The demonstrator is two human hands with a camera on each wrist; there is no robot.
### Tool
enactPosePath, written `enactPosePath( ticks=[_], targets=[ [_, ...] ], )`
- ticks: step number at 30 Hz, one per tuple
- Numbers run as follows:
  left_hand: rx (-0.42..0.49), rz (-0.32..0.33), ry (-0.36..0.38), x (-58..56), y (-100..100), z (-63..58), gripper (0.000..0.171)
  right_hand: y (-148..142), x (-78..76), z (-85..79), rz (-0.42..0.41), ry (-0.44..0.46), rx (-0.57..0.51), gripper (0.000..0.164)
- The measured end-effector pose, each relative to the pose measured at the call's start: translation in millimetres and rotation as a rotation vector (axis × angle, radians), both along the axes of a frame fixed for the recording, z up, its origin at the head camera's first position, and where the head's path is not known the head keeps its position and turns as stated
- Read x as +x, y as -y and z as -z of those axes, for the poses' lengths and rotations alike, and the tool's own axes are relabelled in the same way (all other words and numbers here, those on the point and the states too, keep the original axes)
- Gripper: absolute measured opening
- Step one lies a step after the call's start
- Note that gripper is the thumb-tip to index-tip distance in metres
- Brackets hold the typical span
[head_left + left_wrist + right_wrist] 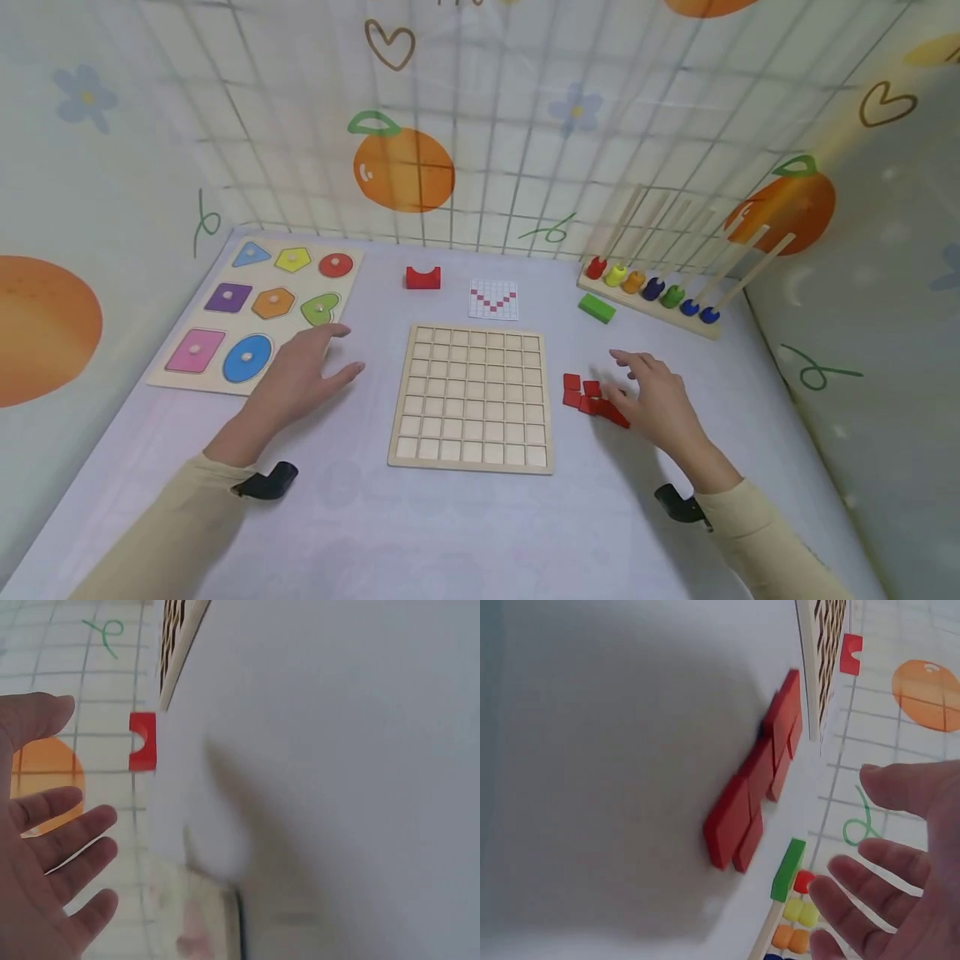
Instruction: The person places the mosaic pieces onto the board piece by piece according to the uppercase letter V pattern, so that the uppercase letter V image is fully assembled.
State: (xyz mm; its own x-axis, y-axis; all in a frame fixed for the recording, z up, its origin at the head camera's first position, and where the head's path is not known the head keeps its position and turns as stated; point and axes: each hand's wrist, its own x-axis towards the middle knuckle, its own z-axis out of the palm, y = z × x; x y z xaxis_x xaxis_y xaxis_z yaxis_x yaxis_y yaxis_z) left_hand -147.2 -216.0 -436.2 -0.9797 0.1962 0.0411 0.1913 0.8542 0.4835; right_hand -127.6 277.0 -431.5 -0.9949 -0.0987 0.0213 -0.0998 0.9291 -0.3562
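My left hand [296,379] hovers over the lower right side of the shape puzzle board [198,321], fingers loosely extended and nothing held. In the left wrist view the same hand [52,840] shows its spread fingers. Just above several red square tiles [572,382] is my right hand [656,400], fingers relaxed. The right wrist view shows that hand [892,862] apart from the red tiles [759,766], which lie clustered on the table. Between the hands lies a wooden grid board [471,398] with bare cells. Behind it is a small pattern card [493,300] with a pink V of squares.
A red block with a curved notch [423,279] stands at the back. A green block [596,308] lies at back right, before a peg rack [648,302] with coloured beads and upright rods. A patterned cloth over a wire grid [495,125] borders the table's far side.
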Motion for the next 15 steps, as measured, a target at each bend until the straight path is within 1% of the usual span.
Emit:
enactPosePath(
  ticks=[3,5,9,12,15],
  targets=[
    [0.061,0.002,0.070,1.9,-6,4.6,0.068,6,2.1,1.6,-0.008,0.010,-0.008,0.059],
    [0.079,0.004,0.098,3.8,-11,6.8,0.070,9,3.5,3.5,-0.016,0.012,-0.012,0.056],
    [0.088,0.006,0.121,6.9,-23,9.9,0.070,13,6.0,9.6,-0.032,0.018,-0.038,0.053],
    [0.086,0.017,0.136,8.3,-28,16.4,0.068,17,7.4,14.8,-0.049,0.023,-0.065,0.048],
    [0.075,0.047,0.157,10.1,-32,23.3,0.067,21,8.3,19.7,-0.070,0.029,-0.085,0.043]
  ],
)
